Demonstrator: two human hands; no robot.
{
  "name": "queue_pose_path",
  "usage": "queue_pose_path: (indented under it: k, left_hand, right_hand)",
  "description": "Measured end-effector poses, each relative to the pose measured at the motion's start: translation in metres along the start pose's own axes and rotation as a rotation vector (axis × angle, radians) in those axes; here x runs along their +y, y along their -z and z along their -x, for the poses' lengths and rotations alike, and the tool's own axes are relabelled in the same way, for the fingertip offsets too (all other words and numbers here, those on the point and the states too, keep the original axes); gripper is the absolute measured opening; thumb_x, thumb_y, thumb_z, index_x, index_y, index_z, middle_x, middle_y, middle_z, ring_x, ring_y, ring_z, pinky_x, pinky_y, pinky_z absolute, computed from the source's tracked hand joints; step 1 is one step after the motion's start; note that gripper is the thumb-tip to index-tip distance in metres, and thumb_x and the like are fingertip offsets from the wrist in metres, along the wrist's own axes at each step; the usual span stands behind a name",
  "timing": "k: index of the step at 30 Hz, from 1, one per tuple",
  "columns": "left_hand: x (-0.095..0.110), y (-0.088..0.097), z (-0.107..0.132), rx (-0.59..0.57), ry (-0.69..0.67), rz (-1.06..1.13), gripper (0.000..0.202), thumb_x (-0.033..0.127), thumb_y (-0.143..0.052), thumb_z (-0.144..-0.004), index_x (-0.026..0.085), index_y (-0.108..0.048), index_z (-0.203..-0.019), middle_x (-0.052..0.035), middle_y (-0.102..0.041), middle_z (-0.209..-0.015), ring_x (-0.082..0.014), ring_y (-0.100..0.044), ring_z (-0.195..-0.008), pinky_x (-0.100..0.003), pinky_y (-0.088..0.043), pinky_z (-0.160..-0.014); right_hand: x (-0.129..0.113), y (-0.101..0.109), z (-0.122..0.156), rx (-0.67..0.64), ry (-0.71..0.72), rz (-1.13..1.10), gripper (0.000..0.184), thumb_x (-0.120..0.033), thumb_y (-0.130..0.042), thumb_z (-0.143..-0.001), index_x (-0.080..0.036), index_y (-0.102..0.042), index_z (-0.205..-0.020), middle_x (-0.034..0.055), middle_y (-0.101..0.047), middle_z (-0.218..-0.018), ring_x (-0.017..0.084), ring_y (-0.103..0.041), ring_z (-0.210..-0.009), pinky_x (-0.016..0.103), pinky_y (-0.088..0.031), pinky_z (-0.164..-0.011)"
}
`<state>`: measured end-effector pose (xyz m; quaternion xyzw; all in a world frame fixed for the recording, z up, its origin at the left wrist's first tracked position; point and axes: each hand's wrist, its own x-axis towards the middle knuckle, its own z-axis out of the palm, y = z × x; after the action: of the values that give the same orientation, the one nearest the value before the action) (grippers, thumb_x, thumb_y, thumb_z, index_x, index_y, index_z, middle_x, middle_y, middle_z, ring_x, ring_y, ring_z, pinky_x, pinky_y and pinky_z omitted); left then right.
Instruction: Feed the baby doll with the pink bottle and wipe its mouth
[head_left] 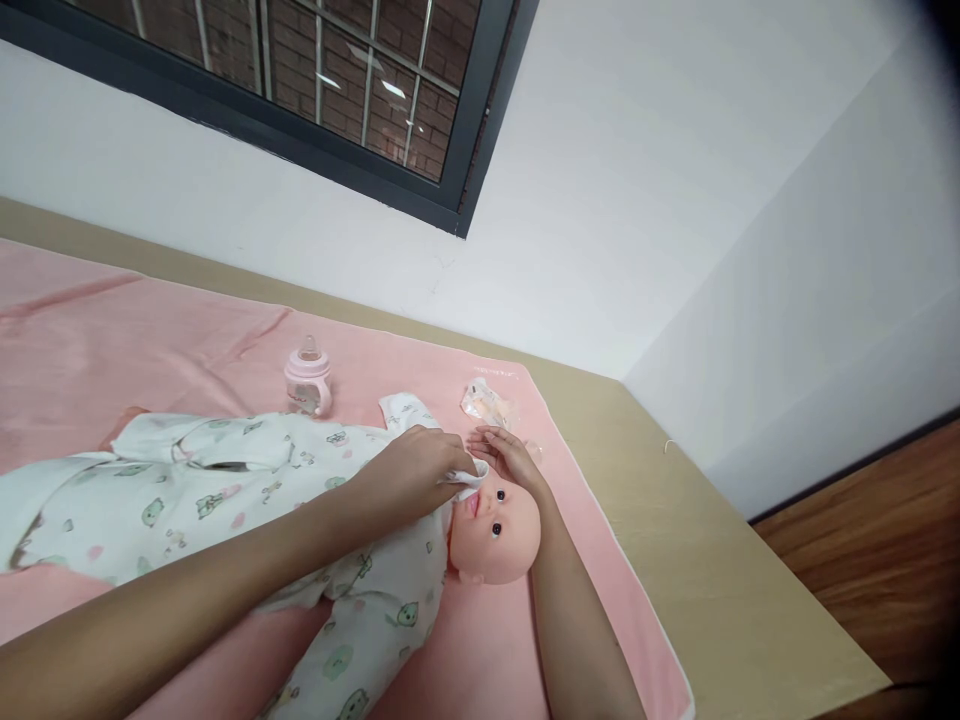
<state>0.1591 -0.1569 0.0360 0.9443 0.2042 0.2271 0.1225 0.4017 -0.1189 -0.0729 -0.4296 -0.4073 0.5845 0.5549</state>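
A baby doll [514, 545] lies on its back on a pink mat [480, 640], its head toward the right. It wears a white romper [247, 500] printed with green and pink animals. My left hand [420, 470] reaches across the doll's chest, its fingers closed on a small white cloth [471, 478] at the doll's mouth and cheek. Whether that cloth is part of the clothing I cannot tell. Beside the far side of the doll's head, my right hand [506, 455] rests with fingers stretched out and nothing in them.
A pink baby bottle [306, 378] with a handle stands on the mat beyond the doll. Near my right fingertips lies a clear plastic packet [484, 400]. The mat covers part of a wooden tabletop [675, 520], bordered by a white wall [570, 200] with a barred window [360, 80].
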Motion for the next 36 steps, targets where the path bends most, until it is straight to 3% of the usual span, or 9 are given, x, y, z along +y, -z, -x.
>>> queue_pose_path:
  k: [9, 15, 23, 36]
  left_hand:
    - [0.001, 0.000, 0.000, 0.005, 0.004, 0.009, 0.039, 0.002, -0.040, -0.072, 0.023, -0.069, -0.086, -0.0004, -0.065, -0.081, -0.0163, -0.058, -0.076, -0.025, -0.037, -0.069]
    - [0.002, 0.002, 0.000, 0.006, 0.042, 0.033, 0.034, 0.007, -0.039, -0.074, 0.021, -0.067, -0.087, -0.0018, -0.064, -0.080, -0.0179, -0.058, -0.078, -0.026, -0.037, -0.070]
    - [0.013, 0.016, 0.005, -0.072, 0.146, 0.247, 0.018, 0.013, -0.040, -0.076, 0.019, -0.057, -0.075, 0.0024, -0.057, -0.070, -0.0146, -0.051, -0.065, -0.025, -0.031, -0.058]
    - [0.016, 0.004, 0.006, -0.092, 0.098, 0.164, 0.020, 0.012, -0.040, -0.074, 0.019, -0.058, -0.079, -0.0005, -0.057, -0.072, -0.0168, -0.053, -0.068, -0.026, -0.030, -0.059]
  right_hand:
    - [0.000, 0.001, -0.001, -0.013, 0.005, -0.001, 0.030, -0.035, -0.075, -0.067, -0.017, -0.067, -0.090, 0.0050, -0.071, -0.088, 0.018, -0.066, -0.088, 0.037, -0.046, -0.096]
    - [-0.001, -0.001, 0.001, -0.009, 0.019, 0.008, 0.029, -0.035, -0.074, -0.068, -0.017, -0.068, -0.091, 0.0050, -0.071, -0.089, 0.017, -0.065, -0.088, 0.036, -0.046, -0.094]
    - [-0.001, -0.001, -0.001, 0.004, 0.005, 0.032, 0.031, -0.036, -0.075, -0.065, -0.018, -0.068, -0.089, 0.0052, -0.071, -0.088, 0.018, -0.065, -0.089, 0.036, -0.046, -0.094]
    - [0.000, 0.000, -0.001, -0.012, -0.007, -0.004, 0.032, -0.036, -0.076, -0.066, -0.017, -0.067, -0.091, 0.0049, -0.071, -0.088, 0.017, -0.066, -0.088, 0.037, -0.045, -0.097]
